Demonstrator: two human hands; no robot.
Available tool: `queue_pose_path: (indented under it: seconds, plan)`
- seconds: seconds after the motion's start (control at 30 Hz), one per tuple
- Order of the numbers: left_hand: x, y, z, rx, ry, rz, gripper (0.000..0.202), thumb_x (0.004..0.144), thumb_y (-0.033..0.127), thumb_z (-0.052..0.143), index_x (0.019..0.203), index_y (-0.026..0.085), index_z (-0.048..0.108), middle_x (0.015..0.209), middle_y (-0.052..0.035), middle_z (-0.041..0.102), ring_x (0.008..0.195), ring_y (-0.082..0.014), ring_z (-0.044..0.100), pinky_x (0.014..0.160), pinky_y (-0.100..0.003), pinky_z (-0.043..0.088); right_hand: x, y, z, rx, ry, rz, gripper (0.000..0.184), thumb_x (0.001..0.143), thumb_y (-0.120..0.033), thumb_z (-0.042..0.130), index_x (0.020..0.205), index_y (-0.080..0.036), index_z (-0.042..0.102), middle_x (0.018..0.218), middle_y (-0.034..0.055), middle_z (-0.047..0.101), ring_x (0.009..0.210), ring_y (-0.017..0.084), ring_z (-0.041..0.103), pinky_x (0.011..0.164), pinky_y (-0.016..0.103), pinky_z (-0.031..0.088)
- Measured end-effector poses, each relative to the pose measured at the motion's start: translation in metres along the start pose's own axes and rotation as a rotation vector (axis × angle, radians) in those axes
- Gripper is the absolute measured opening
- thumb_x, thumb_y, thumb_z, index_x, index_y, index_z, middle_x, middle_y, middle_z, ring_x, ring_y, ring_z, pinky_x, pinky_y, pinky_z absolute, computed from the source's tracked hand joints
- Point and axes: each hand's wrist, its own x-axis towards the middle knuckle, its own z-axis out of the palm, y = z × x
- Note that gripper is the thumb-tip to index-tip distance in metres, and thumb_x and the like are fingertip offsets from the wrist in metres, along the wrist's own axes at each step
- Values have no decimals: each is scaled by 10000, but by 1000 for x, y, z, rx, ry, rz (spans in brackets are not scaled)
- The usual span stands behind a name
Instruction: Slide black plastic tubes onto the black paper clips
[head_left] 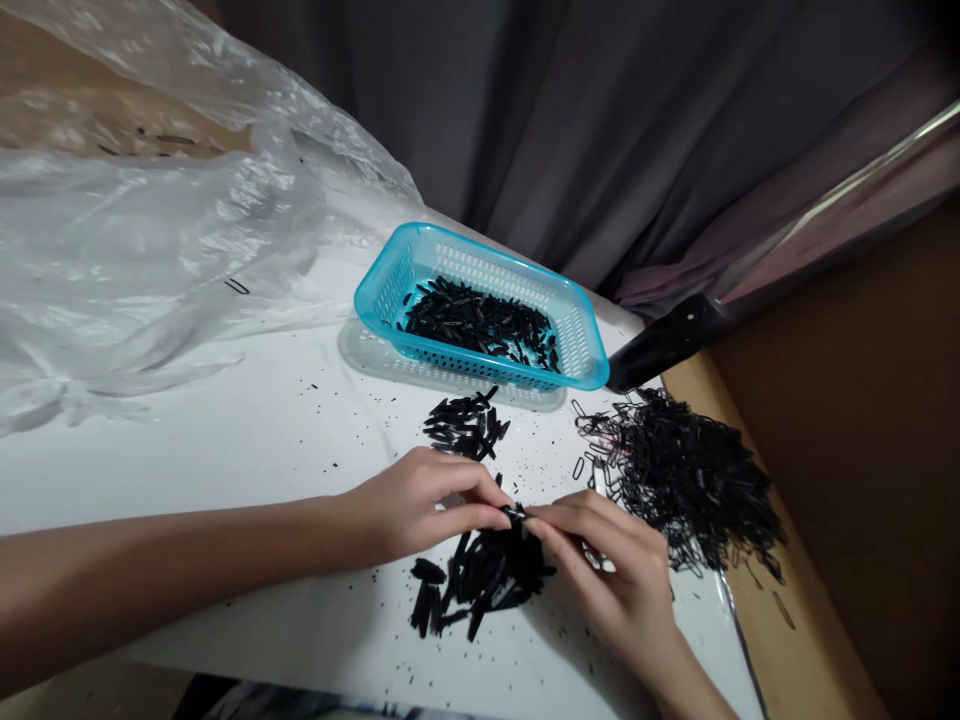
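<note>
My left hand (420, 505) pinches one end of a small, narrow black piece (516, 513) between thumb and fingertips. At its other end, the fingertips of my right hand (619, 565) are closed as well. The piece is too small to name its kind. Right below both hands lies a heap of short black strips (495, 580), partly covered by my fingers. A smaller cluster of similar black pieces (465, 425) rests just beyond my left hand. To the right of my right hand spreads a large tangled pile of thin black loops and dark strips (682, 470).
A blue perforated basket (480, 362) holding black pieces stands at the back of the white table (315, 440). Beside it is a black object like a handle (667, 340). Clear plastic sheeting (172, 240) covers the left. Dark curtains (480, 120) hang behind. Black crumbs are scattered around.
</note>
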Motion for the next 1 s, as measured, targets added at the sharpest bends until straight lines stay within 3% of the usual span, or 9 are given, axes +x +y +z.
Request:
queue_pose_path:
  seconds: [0.13, 0.27, 0.63, 0.83, 1.0]
  plan:
    - [1, 1, 0, -22, -10, -8, 203, 973, 329, 624, 942, 169, 746, 832, -34, 777, 685, -118, 672, 659, -187, 484, 5, -3, -3, 119, 8, 98, 95, 910, -167, 685, 901, -211, 768, 750, 12, 743, 648, 137, 679, 565, 237, 552]
    - [1, 0, 0, -47, -14, -29, 226, 955, 373, 651, 960, 173, 756, 841, -38, 784, 720, -132, 695, 673, -193, 500, 6, -3, -10, 92, 33, 132, 74, 893, -159, 708, 863, -210, 751, 748, 6, 734, 658, 133, 680, 593, 235, 553]
    - [0, -2, 0, -35, 59, 75, 182, 924, 326, 706, 934, 150, 752, 809, -30, 776, 702, -114, 698, 659, -170, 505, 2, -3, -11, -193, -22, -140, 145, 932, -112, 646, 1046, -167, 715, 849, 51, 734, 731, 151, 686, 642, 269, 561]
    - [1, -2, 1, -34, 66, 30, 246, 919, 393, 701, 880, 155, 751, 779, -37, 775, 667, -125, 691, 626, -194, 508, 0, -1, -10, -239, -38, -173, 164, 931, -104, 655, 1077, -158, 706, 862, 52, 731, 730, 143, 674, 649, 270, 553]
    - [2, -4, 1, -23, 77, 76, 263, 927, 397, 689, 857, 150, 744, 762, -42, 772, 655, -123, 687, 618, -195, 507, 0, 0, -9, -238, -37, -169, 162, 932, -103, 654, 1074, -160, 707, 852, 48, 730, 726, 143, 674, 649, 267, 550]
